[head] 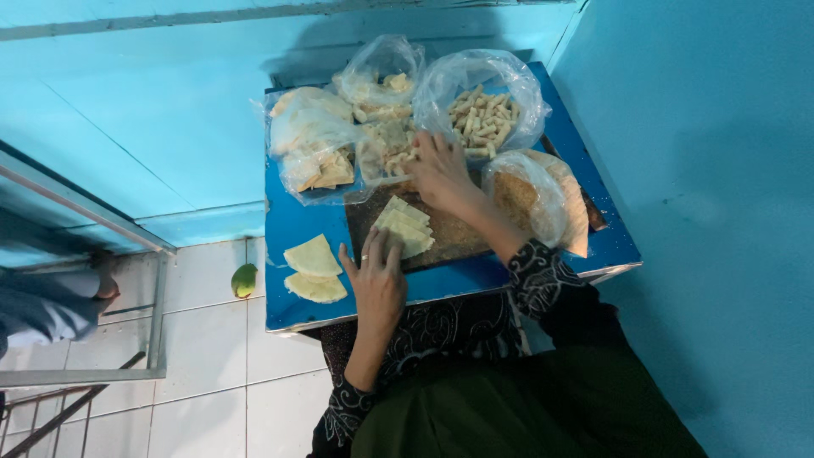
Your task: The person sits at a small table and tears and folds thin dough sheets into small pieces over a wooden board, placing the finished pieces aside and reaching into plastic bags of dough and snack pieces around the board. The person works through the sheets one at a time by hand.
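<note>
Centre frame, on a blue table, left hand lies flat with fingers spread, touching a stack of pale triangular wrappers on a dark board. Right hand reaches to the clear bags above, fingers loosely curled, possibly pinching a roll; cannot tell. Bag of small rolls upper centre.

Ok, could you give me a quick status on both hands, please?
Left hand flat on folded pastry stack. Right hand reaching into plastic bag of filling. Nothing blocking.
</note>
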`<state>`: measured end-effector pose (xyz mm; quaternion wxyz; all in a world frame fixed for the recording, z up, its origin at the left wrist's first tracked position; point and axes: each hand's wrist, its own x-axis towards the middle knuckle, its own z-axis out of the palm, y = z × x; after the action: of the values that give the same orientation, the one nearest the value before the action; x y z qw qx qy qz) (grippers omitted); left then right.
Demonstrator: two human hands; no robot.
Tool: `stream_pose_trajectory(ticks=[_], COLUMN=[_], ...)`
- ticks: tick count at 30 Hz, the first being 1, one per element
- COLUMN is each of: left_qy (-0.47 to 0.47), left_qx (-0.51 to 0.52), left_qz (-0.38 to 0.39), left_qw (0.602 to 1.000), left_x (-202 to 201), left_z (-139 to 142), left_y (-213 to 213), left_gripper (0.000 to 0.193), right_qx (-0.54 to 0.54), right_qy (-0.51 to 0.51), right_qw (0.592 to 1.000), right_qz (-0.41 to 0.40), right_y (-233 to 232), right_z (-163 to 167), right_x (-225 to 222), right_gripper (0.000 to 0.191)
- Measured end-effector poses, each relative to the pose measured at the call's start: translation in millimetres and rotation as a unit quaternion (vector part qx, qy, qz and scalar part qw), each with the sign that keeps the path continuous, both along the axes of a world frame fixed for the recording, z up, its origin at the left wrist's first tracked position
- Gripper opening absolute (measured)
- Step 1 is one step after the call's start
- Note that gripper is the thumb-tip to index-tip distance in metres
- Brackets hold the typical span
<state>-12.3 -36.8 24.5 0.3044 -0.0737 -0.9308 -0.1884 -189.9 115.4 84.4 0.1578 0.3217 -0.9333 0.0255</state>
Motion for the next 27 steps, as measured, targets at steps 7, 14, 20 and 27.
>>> stream_pose_trajectory(ticks=[7,14,20,27], left_qy=[-0.009,0.001,0.001,-0.005], left_qx=[0.007,0.007,0.009,0.016], left_qz=[-0.008,-0.008,0.001,-0.005], left_qw=[1.0,1.0,1.0,1.0], left_x=[1,1,-2,-2], left_z=[2,0,-3,-2], left_y=[-6,-9,-6,-4], left_gripper=[0.031,0.036,0.033,0.033], right_qx=[0.013,-0.012,0.011,0.034], right_qy=[0.048,0.061,-0.029,-0.017], right_qw=[0.999,0.996,0.999,0.999], right_qz=[0.006,0.068,0.009,0.023], right_y=[-11,-8,-5,-3], right_z=[-2,8,9,17], right_x=[-7,-10,-10,-19], right_gripper=[0.008,0.016,0.018,0.004])
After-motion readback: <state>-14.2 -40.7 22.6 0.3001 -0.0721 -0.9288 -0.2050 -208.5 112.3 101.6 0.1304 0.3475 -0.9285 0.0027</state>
